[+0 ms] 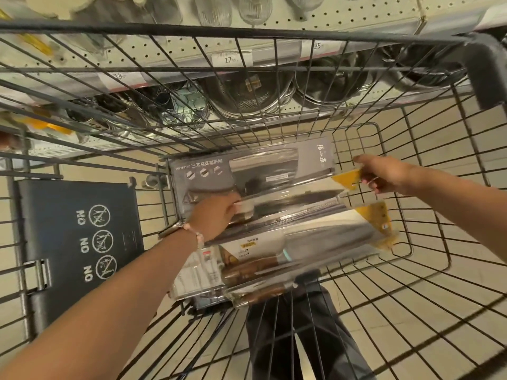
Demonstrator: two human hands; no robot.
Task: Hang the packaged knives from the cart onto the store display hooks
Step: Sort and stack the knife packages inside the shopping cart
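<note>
Left hand [216, 215] clamped on handle end of clear-packed knife with yellow card top [290, 200], lying in black wire cart [411, 242]. Long axis 9-to-3. Right hand [381, 175] pinching yellow end at 3 o'clock. Grey boxed cleaver pack [219, 168] just behind, 12 o'clock.

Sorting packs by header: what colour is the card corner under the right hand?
Yellow-orange corner, head view.

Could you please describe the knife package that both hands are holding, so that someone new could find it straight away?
Look inside the wire shopping cart, at the heap of clear packaged knives on its floor. The one meant is the middle package, gripped by the left hand at its handle end and by the right hand at its yellow corner. The grey cleaver box behind it has no yellow.
</note>
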